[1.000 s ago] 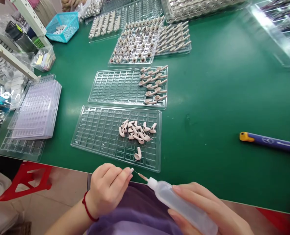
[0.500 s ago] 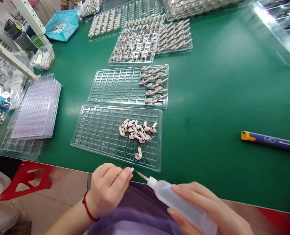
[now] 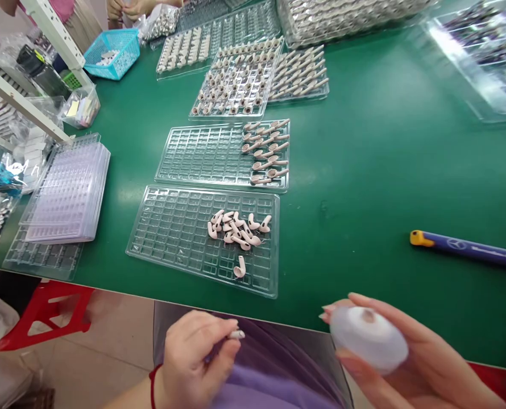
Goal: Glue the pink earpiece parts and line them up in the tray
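Note:
My left hand [image 3: 199, 358] pinches a small white earbud piece [image 3: 236, 334] between thumb and forefinger, over my lap. Held in my right hand [image 3: 410, 352] is a translucent squeeze bottle [image 3: 376, 346]; it is blurred, and its white cap now faces up toward me. Beyond my hands lies a clear blister tray [image 3: 171, 238] with a heap of white earbud shells [image 3: 236, 227] on its right half. One single earbud shell [image 3: 240, 267] sits apart, nearer the tray's front edge.
A second clear tray [image 3: 202, 153] holds rows of earbud shells at its right end. Filled trays [image 3: 236, 79] stand farther back. Stacked trays [image 3: 65, 193] lie at left, near a blue basket [image 3: 113, 54]. A purple-and-yellow cutter-like tool [image 3: 470, 247] lies at right. Another person's hands [image 3: 129, 8] show at the back.
The bottle's tip was close to the earbud piece; my right hand has drawn away to the right and turned the bottle upward. My left hand has lowered, still pinching the piece.

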